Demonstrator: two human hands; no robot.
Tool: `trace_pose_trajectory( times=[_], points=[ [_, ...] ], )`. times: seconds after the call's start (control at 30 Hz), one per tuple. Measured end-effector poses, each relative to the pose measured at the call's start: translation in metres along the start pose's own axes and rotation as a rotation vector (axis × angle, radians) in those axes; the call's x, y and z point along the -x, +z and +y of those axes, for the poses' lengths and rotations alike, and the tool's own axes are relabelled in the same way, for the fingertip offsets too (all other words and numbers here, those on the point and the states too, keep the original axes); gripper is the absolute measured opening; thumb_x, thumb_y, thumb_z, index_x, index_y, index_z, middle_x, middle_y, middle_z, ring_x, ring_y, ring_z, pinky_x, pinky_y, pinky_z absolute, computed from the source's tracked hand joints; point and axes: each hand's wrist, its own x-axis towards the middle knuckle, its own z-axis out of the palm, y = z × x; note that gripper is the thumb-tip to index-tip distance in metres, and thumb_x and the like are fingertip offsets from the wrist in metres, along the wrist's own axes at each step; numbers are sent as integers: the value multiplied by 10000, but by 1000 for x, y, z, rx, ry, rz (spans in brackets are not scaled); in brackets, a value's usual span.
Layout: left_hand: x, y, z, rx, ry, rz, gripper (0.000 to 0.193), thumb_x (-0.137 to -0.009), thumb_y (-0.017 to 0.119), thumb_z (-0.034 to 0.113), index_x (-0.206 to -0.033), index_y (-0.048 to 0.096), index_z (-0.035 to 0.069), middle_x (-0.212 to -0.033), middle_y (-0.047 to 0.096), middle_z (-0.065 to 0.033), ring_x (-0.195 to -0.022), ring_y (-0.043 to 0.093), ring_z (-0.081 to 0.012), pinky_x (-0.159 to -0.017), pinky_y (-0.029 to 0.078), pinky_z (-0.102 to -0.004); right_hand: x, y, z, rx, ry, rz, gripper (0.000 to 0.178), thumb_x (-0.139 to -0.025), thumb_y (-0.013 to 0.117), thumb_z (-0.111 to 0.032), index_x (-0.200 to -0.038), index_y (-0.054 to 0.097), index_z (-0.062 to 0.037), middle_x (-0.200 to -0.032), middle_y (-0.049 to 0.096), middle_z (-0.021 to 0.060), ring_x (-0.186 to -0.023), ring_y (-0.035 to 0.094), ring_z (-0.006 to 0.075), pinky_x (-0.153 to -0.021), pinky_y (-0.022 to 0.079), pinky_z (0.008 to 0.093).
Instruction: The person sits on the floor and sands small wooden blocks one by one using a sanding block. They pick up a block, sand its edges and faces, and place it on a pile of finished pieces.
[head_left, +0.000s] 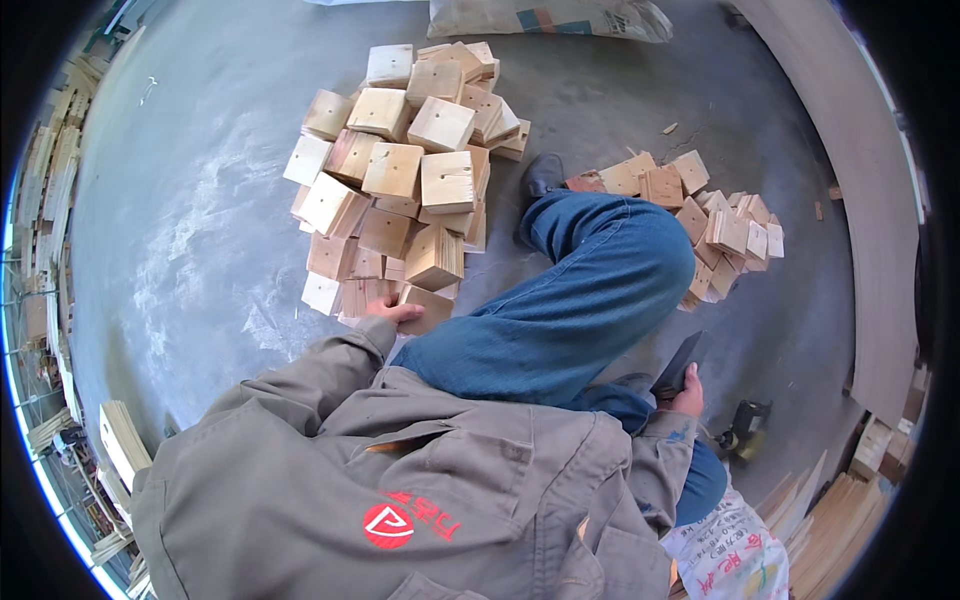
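At the near edge of a large pile of square wood blocks [391, 172], my left hand [392, 310] is closed on the end of a pale wood block [426, 311]. Many of these blocks have a small dark hole in the face and look made of stacked thin layers. My right hand [687, 393], beside my right leg, grips a dark, flat, blade-like tool [679, 364] that points up and away from me. Its handle is hidden in my fingers, so the tool's exact kind does not show.
My bent leg [560, 300] lies between the large pile and a smaller heap of blocks [733, 232] on the right. A filled sack [555, 20] lies at the far side. Wooden boards [840, 517] lean at the lower right, near a dark and yellow power tool [745, 428] and a printed white sack [728, 548].
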Motion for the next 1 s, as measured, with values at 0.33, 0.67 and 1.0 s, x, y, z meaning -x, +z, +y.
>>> trace_pose_trajectory(
  times=[0.33,0.67,1.0],
  points=[
    [-10,4,22,189,-211,204,442,-797,842,368,-1060,739,28,-886,741,-78,-683,691,-194,-537,551,-326,0,2,1,8,112,-15,332,-988,696,-242,-1168,647,33,-1113,704,138,-945,715,275,-804,621,471],
    [-11,0,20,128,-185,146,552,-785,850,376,-1150,701,-10,-982,744,-109,-760,707,-216,-608,577,-348,8,19,-4,7,69,-30,304,-986,694,-223,-1143,653,34,-1090,704,140,-927,717,277,-779,629,460],
    [10,21,2,-55,-95,-15,828,-663,942,281,-1306,587,-102,-1153,714,-177,-999,724,-238,-857,613,-373,12,9,-3,50,29,24,337,-972,708,-213,-1136,664,77,-1120,707,167,-968,710,285,-854,610,443]
  ],
)
